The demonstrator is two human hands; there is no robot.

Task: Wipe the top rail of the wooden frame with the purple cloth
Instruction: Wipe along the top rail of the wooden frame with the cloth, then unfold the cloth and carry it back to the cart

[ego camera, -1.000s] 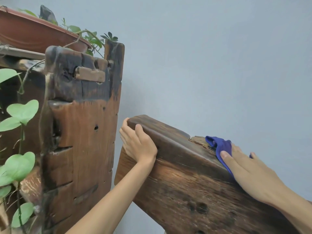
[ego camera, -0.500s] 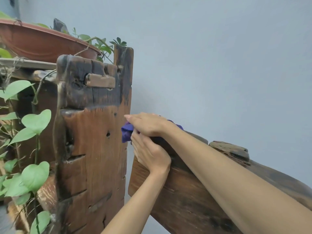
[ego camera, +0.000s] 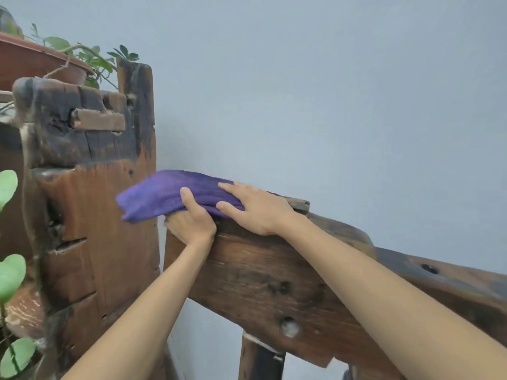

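The purple cloth (ego camera: pixel 167 194) lies spread over the left end of the wooden frame's top rail (ego camera: pixel 343 234), hanging past the rail's tip. My left hand (ego camera: pixel 192 220) grips the rail's end from the front, its thumb pressing the cloth's lower edge. My right hand (ego camera: pixel 258 207) lies flat, fingers spread, on the cloth's right part atop the rail. The dark weathered rail slopes down to the right, and the cloth and both hands hide its left tip.
A tall, cracked wooden post (ego camera: pixel 90 215) stands just left of the rail, close to the cloth. A reddish planter (ego camera: pixel 33 61) with green plants sits above it. Leafy vines (ego camera: pixel 11 272) hang at the left edge. A grey wall (ego camera: pixel 329 105) lies behind.
The cloth has gone from bunched under my right hand to spread wide over the rail's left end. My right hand has slid back right; my left thumb now rests on the cloth.
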